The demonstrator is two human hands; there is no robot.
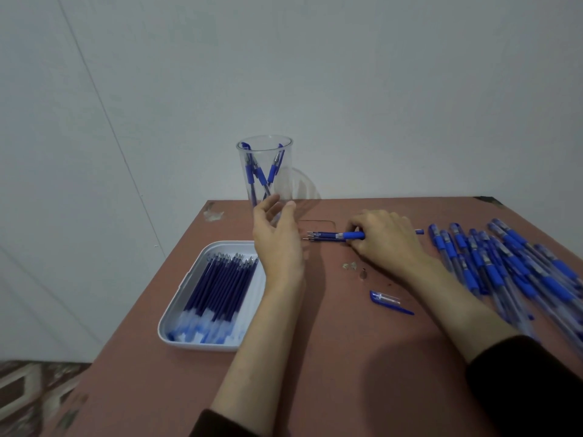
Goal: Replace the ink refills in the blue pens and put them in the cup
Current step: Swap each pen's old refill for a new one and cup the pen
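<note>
Currently mid-swap: right hand (383, 239) grips a blue pen (352, 236) on the table (347, 357) beside loose refills (315, 237), left hand (277, 238) slack-fingered, empty, by the cup (268, 152); next probably needs a tray (164, 326) refill.

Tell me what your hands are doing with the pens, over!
Left hand open, beside the cup. Right hand pinches a blue pen on the table. Few pens already in cup. Loose cap near right forearm, not blocking.
</note>
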